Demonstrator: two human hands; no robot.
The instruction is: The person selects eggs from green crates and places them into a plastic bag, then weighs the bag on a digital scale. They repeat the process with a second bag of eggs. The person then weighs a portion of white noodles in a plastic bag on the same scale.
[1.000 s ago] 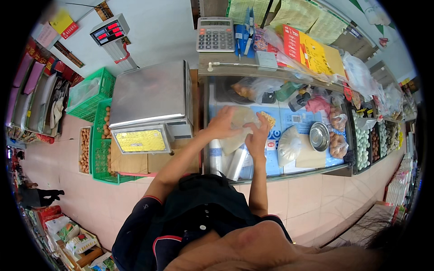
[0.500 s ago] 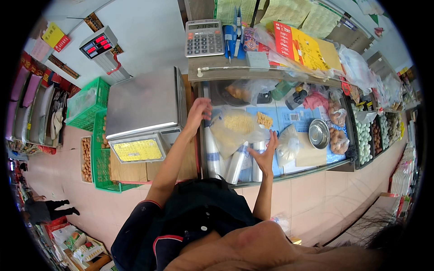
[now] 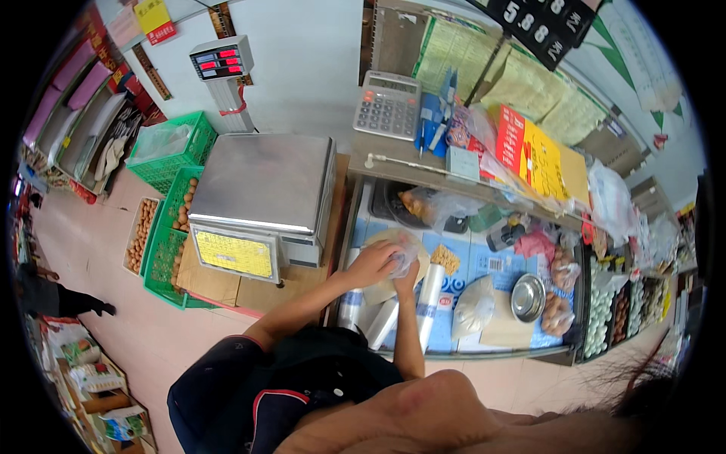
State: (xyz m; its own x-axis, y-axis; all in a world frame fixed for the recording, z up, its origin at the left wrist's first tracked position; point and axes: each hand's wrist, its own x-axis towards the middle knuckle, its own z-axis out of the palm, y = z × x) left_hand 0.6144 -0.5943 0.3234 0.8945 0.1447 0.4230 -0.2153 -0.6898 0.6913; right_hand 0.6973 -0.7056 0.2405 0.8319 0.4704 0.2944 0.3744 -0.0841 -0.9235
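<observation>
Left hand [image 3: 372, 265], right hand [image 3: 406, 283], bag [image 3: 407, 254] (translucent) between

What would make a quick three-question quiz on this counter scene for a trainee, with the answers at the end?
1. True or false: the calculator sits on the shelf.
2. Which of these is nearest to both the left hand and the right hand?
A) steel bowl
B) clear plastic bag
C) pink cloth
3. What colour is the crate that holds brown eggs beside the scale?

Key: 1. True. 2. B. 3. Green.
</observation>
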